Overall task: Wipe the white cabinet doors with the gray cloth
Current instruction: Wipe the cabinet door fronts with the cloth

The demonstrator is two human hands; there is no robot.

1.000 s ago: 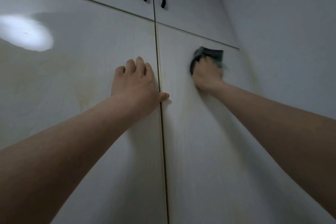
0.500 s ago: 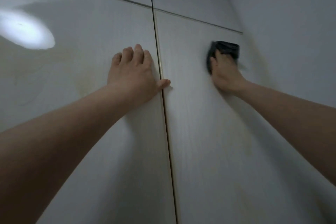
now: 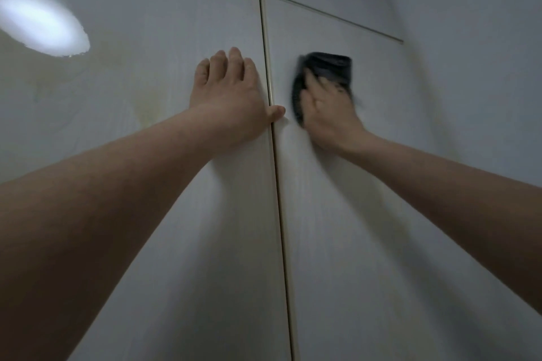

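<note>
The right hand (image 3: 325,108) presses the gray cloth (image 3: 328,69) flat, fingers spread on it, just right of the door seam (image 3: 271,126), while the left hand (image 3: 227,97) braces open-palmed on the left door (image 3: 146,38).

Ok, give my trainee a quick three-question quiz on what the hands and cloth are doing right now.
1. True or false: the left hand lies flat on the left door with no cloth under it.
2. Which door is the gray cloth pressed against? A) left door B) right door C) upper doors
3. Fill in: the left thumb reaches across the ___ between the two doors.

Key: 1 true. 2 B; the right hand presses it there, near the seam. 3 seam.
</note>
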